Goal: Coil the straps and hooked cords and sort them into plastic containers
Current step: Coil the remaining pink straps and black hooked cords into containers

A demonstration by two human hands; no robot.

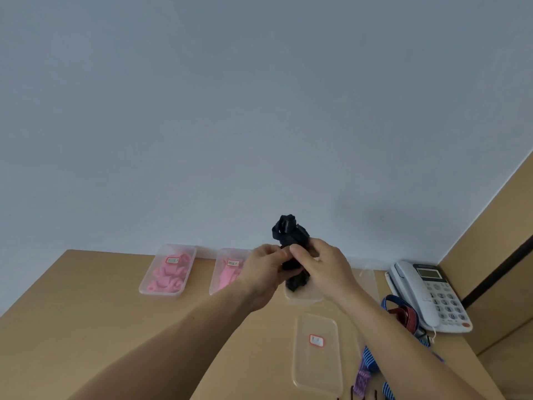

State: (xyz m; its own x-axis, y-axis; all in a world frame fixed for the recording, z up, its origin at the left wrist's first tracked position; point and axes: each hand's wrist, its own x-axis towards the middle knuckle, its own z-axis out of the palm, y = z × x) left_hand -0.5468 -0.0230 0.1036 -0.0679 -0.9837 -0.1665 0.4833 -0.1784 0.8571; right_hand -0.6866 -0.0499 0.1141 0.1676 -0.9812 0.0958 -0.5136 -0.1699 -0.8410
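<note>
A tan wooden desk meets a pale grey wall. Above it, the left hand and right hand pinch a bundled black strap, which rises past their fingertips. Beneath the fingers a clear plastic container holds what may be more black straps.

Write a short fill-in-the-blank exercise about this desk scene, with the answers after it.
1. Both the left hand and the right hand hold a bundled strap whose colour is ____.
2. The two containers at the far left of the desk hold items coloured ____.
3. At the desk's right edge, by the wall, stands a white ____.
4. The lid lying near the desk's front edge bears a small label outlined in ____.

Answers: black; pink; telephone; red
</note>
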